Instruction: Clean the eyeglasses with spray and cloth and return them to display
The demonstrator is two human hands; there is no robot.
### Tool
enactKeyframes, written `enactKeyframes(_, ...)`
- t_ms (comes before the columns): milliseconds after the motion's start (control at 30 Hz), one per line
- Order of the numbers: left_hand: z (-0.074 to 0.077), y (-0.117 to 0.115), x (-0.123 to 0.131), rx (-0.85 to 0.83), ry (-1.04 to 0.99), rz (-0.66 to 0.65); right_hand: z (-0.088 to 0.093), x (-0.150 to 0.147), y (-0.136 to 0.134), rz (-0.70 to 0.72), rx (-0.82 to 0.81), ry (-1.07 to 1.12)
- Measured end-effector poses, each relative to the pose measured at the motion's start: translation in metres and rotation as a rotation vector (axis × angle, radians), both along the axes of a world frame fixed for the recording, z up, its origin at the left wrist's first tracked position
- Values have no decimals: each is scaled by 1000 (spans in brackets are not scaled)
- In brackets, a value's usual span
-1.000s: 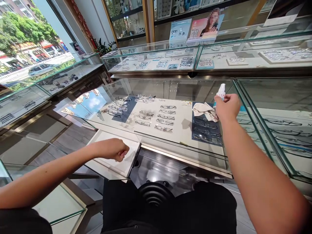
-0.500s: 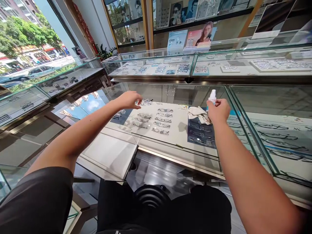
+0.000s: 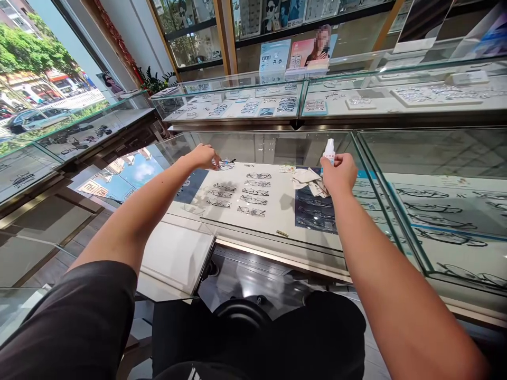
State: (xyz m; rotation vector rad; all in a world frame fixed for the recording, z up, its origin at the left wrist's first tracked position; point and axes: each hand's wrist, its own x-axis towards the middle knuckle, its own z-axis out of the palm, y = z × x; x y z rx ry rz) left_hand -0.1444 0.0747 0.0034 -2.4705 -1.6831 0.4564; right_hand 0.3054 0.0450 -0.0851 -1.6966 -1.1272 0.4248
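My right hand (image 3: 344,171) grips a small white spray bottle (image 3: 329,149) held upright. A crumpled beige cloth (image 3: 309,181) lies just left of that hand, over a dark blue panel; whether the fingers touch it is unclear. My left hand (image 3: 205,157) reaches out above the glass display counter (image 3: 273,217), fingers bent downward and apart, and no object shows in them. Several pairs of eyeglasses (image 3: 253,200) sit in rows on the white lining beneath the glass. Close to my left fingertips is another pair of eyeglasses (image 3: 227,164), partly hidden.
A white drawer or tray (image 3: 178,253) juts out at the near left. Another glass case with eyeglasses (image 3: 439,208) adjoins on the right. Behind runs a raised showcase (image 3: 245,108), with a plant (image 3: 152,80) at its left end. A black stool (image 3: 243,311) stands between my legs.
The view has shifted slightly, so the counter appears farther left. My left hand's fingers now point down more beside the eyeglasses at the back. The right hand keeps the spray bottle.
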Motion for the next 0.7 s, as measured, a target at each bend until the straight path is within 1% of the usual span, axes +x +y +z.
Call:
enactKeyframes(133,-2,-2,6,-2,-37,24,0,0,0,5,9,-6)
enactKeyframes(233,0,-10,6,-19,-61,21,0,0,-1,15,-4,0)
enactKeyframes(300,5,-21,5,-20,-94,18,1,0,-2,17,-21,5)
enactKeyframes(367,13,-38,4,-24,-148,11,2,-1,-2,12,-28,3)
enactKeyframes(433,25,-64,5,-47,-223,-6,3,-1,-3,8,-28,-2)
enactKeyframes(500,39,-99,8,-96,-304,-48,5,-2,-4,2,-34,-4)
enactKeyframes(533,47,-118,11,-136,-341,-89,6,-2,-4,0,-38,-6)
enactKeyframes(567,55,-139,14,-194,-370,-130,7,-3,-5,-3,-42,-7)
enactKeyframes(633,67,-181,19,-313,-426,-159,8,-3,-6,-9,-49,-5)
enactKeyframes(700,71,-221,23,-444,-483,-157,8,-3,-7,-19,-54,1)
